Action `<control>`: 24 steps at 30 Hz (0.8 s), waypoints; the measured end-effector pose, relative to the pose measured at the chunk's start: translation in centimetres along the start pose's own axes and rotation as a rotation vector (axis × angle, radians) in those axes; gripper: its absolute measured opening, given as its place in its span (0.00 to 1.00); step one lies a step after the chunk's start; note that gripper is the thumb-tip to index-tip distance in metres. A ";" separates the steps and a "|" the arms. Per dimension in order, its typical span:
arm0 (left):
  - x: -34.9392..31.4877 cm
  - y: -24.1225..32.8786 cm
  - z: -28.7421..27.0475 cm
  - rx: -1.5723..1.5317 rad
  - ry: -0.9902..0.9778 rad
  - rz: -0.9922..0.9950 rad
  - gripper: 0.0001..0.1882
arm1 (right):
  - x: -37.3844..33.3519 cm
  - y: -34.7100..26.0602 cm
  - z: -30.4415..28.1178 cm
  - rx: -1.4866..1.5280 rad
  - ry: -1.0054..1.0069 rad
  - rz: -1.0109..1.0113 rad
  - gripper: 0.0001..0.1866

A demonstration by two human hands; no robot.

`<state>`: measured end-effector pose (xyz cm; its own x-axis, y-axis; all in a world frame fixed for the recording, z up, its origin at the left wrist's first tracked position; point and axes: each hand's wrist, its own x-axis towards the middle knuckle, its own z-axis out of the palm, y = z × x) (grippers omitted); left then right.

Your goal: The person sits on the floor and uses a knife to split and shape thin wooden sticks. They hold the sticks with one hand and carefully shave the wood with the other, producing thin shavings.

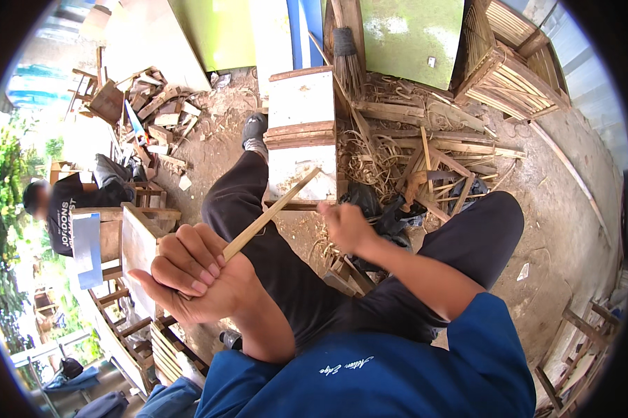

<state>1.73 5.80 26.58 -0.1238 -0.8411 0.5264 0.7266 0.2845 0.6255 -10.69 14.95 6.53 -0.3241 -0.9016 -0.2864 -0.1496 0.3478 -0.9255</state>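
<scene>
My left hand (202, 275) is closed around a pale strip of wood or bamboo (269, 216). The strip slants up and to the right from the fist, its far end over a white-topped bench (300, 166) between my legs. My right hand (349, 226) is a little right of the strip and apart from it, near the bench's front corner. Its fingers look curled and slightly blurred; whatever they may hold is hidden.
Beyond my right hand lie wood strips and curled shavings (439, 150) with black plastic (363, 198). A heap of offcuts (161, 111) is at the far left, near a seated person (73, 202). A broom (347, 63) leans behind the bench; slatted wooden frames (512, 80) stand far right.
</scene>
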 end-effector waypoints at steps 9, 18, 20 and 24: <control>1.1 0.4 -1.3 -0.028 -0.036 -0.037 0.37 | 0.2 1.7 0.9 0.121 -0.084 -0.262 0.39; 0.1 0.5 -0.5 -0.053 -0.131 -0.083 0.41 | -3.5 -5.0 -0.8 0.177 -0.220 -0.290 0.33; -0.5 0.5 -0.3 -0.028 -0.132 -0.074 0.42 | -4.4 -5.4 -0.5 0.144 -0.240 -0.420 0.31; -0.9 0.6 -0.2 -0.063 -0.075 -0.061 0.42 | -5.0 -5.4 0.0 0.311 -0.168 -0.152 0.26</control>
<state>2.43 6.68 26.38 -0.2178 -0.8184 0.5317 0.7567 0.2025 0.6216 -8.25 17.55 12.93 -0.1582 -0.9754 -0.1532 0.1147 0.1360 -0.9841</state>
